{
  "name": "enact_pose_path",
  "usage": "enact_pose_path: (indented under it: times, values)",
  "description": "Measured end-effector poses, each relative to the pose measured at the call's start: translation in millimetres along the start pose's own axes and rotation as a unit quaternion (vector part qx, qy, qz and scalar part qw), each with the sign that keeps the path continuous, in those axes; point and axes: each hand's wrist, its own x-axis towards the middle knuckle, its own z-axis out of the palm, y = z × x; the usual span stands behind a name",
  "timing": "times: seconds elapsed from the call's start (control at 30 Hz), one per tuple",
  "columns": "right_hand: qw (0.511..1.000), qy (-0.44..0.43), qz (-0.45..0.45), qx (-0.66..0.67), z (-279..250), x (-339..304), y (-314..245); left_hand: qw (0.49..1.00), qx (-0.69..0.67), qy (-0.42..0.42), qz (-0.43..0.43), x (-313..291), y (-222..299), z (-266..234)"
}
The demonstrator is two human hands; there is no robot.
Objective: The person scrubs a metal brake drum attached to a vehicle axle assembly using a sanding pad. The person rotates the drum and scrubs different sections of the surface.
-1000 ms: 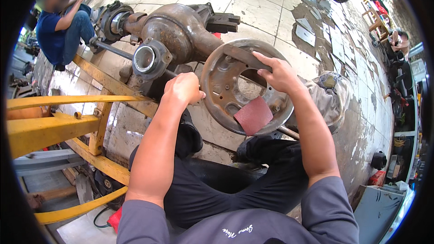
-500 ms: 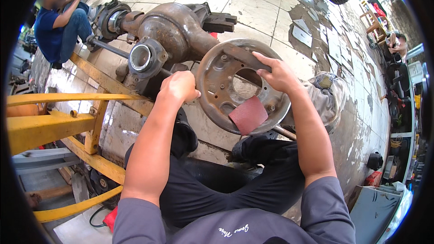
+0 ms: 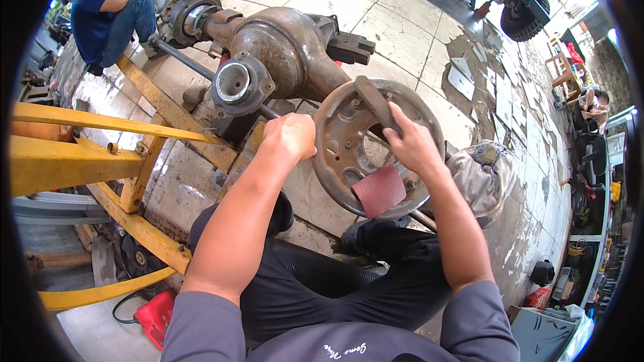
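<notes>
A round, rusty brake backing plate (image 3: 329,177) with a large central hole stands in front of me at the axle's end. My left hand (image 3: 290,137) is closed at its left rim, knuckles up, and seems to grip the edge; the fingertips are hidden. My right hand (image 3: 412,139) is closed around the lower end of a dark brown flat bar (image 3: 376,102), whose top reaches the plate's upper rim. What kind of tool it is cannot be made out. A reddish square of sandpaper (image 3: 380,192) rests on the plate's lower part.
Left of the plate lie a rusty axle housing (image 3: 272,43) and a hub (image 3: 235,82). A yellow metal frame (image 3: 74,164) stands at the left. A grey cloth bundle (image 3: 481,177) sits right of the plate. Another person (image 3: 111,20) crouches at the far left.
The bar in my right hand has swung steeper, its top now at the plate's upper rim. My view has shifted, so plate and axle appear farther right. My left hand stays at the rim.
</notes>
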Motion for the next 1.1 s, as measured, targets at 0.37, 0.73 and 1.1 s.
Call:
enact_pose_path:
  times: [0.37, 0.73, 1.1]
  values:
    - [0.998, 0.032, -0.046, 0.025, -3, -32, 22, 1.000, 0.008, -0.006, 0.011, 9, 6, 2]
    - [0.990, 0.096, -0.006, -0.105, -9, -30, 37, 1.000, 0.000, -0.003, -0.008, 15, 7, 7]
    - [0.996, 0.001, -0.083, -0.045, -1, -29, 29, 1.000, 0.006, 0.023, 0.008, 11, 0, 6]
